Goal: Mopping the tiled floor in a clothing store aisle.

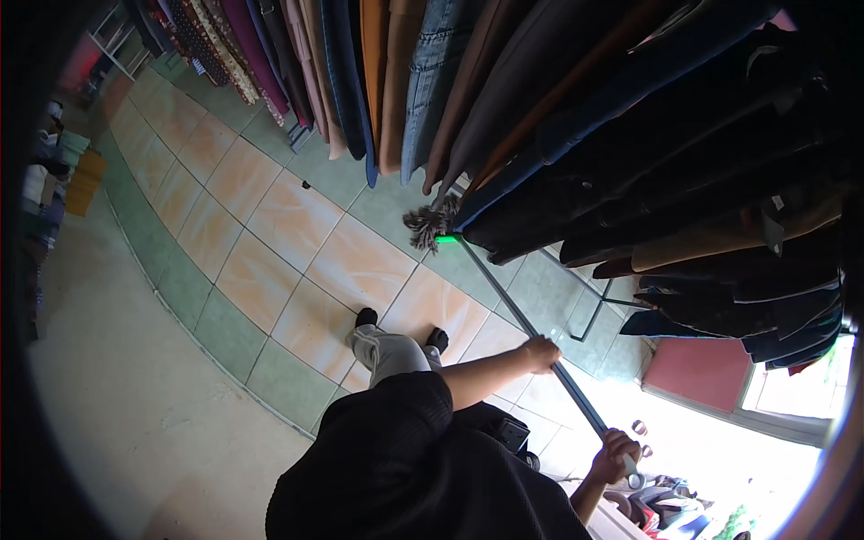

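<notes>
A string mop with a blue-grey handle runs diagonally from the garment rack down toward my right side. My left hand is wrapped around the middle of the handle. Near its top end, my right hand grips the same pole, and a pale hanging loop sticks out past the fist. At the far end, a bright green socket joins the pole to the grey-brown mop head. That head lies by the green floor tiles at the lower edge of the hanging trousers, which partly cover it.
Hanging trousers and jeans crowd the upper side, above a dark metal rack base. Orange and green tiles lie under my feet, with a small dark scrap on them. A floor edge curves along the left. Folded clothes are stacked far left.
</notes>
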A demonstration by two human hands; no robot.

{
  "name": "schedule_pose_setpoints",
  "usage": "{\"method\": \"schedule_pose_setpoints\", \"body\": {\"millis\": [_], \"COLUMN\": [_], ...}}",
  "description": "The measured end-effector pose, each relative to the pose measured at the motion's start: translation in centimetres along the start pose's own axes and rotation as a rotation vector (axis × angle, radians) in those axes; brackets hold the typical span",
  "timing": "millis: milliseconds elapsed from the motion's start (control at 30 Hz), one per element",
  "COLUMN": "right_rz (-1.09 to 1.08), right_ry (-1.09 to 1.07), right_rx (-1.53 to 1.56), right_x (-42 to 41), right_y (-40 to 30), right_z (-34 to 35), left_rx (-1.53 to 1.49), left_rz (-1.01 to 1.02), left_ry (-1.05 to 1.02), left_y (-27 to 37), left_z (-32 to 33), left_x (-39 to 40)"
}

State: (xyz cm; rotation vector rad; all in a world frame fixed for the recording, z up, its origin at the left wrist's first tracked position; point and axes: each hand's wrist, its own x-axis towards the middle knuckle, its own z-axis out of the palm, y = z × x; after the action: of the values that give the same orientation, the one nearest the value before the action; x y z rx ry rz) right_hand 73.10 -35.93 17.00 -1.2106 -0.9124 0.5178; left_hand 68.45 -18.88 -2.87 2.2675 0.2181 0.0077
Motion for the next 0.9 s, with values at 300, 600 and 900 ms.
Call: {"method": "schedule_pose_setpoints", "body": {"millis": [300,600,900], "right_rz": [-0.037,-0.094,-0.112], "right_ry": [-0.209,-0.456,-0.558], "right_rx": [0.181,0.115,0.069], "right_x": [8.1,8.8,1.6], "right_y": [8.9,15.7,11.5], "right_z": [16.5,35.4,35.7], "left_rx": [0.020,0.205,0.278], "left_rz": [-0.239,-0.408,-0.692], "left_ry": [0.264,0.492,0.140], "left_y": [-16.1,-31.9,-23.5], "left_z": [-11.2,-19.8,-18.2], "left_x": [-8.0,-24.0,-29.6]}}
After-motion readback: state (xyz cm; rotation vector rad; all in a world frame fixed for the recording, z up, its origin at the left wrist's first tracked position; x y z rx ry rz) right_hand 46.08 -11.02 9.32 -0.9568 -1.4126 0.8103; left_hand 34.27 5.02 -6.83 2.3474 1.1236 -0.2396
